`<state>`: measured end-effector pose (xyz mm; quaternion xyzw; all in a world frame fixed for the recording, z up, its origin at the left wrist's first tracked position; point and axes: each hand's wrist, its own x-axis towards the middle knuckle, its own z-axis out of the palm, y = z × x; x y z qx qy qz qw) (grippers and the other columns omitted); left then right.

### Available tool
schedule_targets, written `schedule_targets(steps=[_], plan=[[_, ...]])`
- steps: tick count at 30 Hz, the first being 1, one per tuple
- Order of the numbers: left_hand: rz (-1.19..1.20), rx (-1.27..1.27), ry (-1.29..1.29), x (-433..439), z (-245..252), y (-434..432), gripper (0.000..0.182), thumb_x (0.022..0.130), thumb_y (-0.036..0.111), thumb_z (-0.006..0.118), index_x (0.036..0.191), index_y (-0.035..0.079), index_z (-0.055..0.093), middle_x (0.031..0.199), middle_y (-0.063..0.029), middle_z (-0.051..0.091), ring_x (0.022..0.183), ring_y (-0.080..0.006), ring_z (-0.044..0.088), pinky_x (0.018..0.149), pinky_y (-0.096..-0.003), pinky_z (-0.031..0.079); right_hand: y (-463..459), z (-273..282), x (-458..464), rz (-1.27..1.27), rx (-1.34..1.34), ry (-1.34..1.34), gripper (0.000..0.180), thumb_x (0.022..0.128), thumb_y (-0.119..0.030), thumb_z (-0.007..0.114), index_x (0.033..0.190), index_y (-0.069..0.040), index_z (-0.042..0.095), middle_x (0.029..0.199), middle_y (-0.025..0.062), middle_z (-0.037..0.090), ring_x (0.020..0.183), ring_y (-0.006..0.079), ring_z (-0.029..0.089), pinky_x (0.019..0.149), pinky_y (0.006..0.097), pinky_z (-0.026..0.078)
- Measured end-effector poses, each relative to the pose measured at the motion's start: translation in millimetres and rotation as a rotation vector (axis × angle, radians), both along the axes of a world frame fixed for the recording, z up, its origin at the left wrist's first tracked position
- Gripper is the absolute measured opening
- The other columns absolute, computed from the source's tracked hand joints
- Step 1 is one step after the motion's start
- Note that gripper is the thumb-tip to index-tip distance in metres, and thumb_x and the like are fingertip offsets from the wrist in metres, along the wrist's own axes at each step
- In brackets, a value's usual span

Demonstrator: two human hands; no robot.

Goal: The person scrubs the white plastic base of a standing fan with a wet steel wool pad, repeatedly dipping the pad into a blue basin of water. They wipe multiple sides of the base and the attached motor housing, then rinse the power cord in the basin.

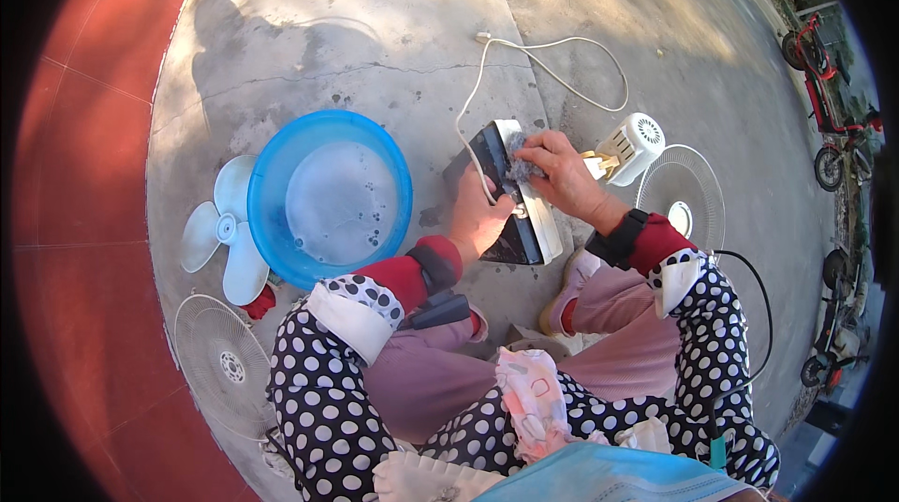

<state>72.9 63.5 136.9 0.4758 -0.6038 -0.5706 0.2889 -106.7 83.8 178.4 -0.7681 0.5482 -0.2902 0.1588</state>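
Observation:
An electric fan's base, with a black underside and white rim, is tilted up on the concrete in front of me. My left hand grips it, with the white power cord running over that hand. Pinched in the fingers of my right hand is a grey scouring pad, pressed against the upper part of the base near its rim. To the right lies the white fan motor housing; whether it is joined to the base is hidden behind my right hand.
Left of the base stands a blue basin of sudsy water. Beside it lie a fan blade, a wire grille and a red cloth. Another grille rests at right; parked two-wheelers line the far right.

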Motion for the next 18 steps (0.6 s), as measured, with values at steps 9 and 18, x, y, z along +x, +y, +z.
schedule_targets(steps=[9,18], plan=[[-0.031,-0.051,0.041,-1,-13,-5,0.037,0.067,0.012,0.063,0.093,0.001,0.04,0.092,-0.0116,0.04,0.085,-0.0285,0.043,0.074,-0.0364,0.041,51,23,11,0.027,0.24,0.085,0.057,0.059,0.003,0.07,0.114,-0.005,0.056,0.114,0.0127,0.047,0.11,0.0351,0.044,0.095,0.0434,0.038],[-0.065,-0.071,-0.054,1,-4,-7,0.033,0.068,0.012,0.063,0.088,0.0,0.039,0.096,-0.0136,0.04,0.09,-0.0306,0.043,0.076,-0.036,0.041,-16,5,16,-0.082,-0.012,0.141,0.044,0.069,0.005,0.057,0.113,-0.003,0.056,0.113,0.0155,0.048,0.103,0.0368,0.045,0.088,0.0408,0.041]])
